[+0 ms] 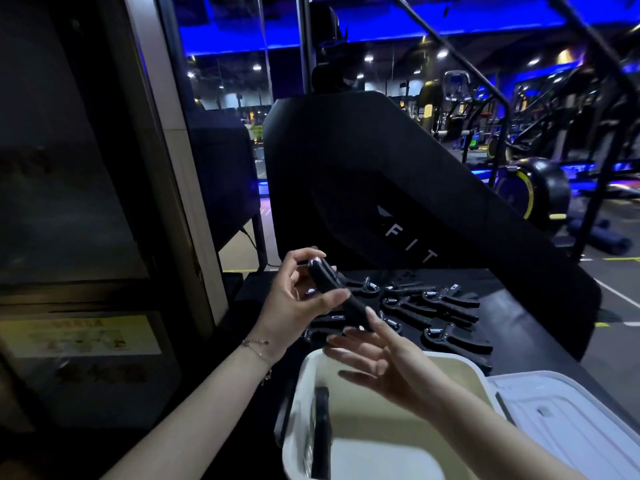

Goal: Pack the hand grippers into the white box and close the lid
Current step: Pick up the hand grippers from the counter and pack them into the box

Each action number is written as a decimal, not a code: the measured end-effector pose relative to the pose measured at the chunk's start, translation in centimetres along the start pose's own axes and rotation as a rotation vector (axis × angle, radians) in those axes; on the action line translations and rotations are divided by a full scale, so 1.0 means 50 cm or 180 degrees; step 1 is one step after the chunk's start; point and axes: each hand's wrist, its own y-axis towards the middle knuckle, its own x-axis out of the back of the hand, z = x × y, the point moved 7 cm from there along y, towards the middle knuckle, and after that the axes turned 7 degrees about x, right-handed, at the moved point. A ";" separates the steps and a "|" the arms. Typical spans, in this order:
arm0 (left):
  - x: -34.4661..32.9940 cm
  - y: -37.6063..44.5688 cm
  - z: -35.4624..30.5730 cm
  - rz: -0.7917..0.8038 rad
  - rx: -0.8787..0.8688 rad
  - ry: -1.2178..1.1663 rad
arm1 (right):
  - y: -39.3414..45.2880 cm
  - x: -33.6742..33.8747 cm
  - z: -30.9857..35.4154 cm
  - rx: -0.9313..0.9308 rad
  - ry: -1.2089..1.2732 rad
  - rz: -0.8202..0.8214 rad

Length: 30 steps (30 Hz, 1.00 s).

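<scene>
Holding one black hand gripper (341,296) up above the table, your left hand (298,303) has thumb and fingers curled round its upper part; a thin bracelet (258,348) sits on that wrist.

Your right hand (388,365): fingers spread and nearly straight, palm turned up, fingertips touching the lower end of the same gripper. It grips nothing and hovers over the far rim of the box.

White box (294,410): open, near edge of the view, just below both hands. Pale beige interior. One dark upright piece (320,434) stands against its left inner wall; whether it is a gripper, you cannot tell from this angle.

Lid (568,420): white, lying open and flat just beside the box on its right, inner face up.

Remaining hand grippers (440,311): a loose cluster of black units with metal springs, lying on the black table (512,317) beyond the box, some touching or overlapping. The exact count is unclear in the dim light.

Behind the table: a large black machine panel (381,174) with pale lettering; farther right, exercise machines (530,188) under blue lighting. At left, a dark glass door (69,150) with a yellow notice (83,336) low on it.
</scene>
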 end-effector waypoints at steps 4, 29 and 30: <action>-0.028 -0.015 0.024 0.0109 0.0021 -0.0176 | -0.006 0.015 0.057 0.0676 0.0584 -0.0185; -0.070 -0.006 0.104 -0.0155 0.1298 0.0425 | -0.060 -0.006 0.147 0.1625 -0.1427 -0.0299; -0.069 -0.005 0.115 -0.0186 0.1431 0.0329 | -0.059 -0.005 0.139 0.1579 -0.1431 -0.0293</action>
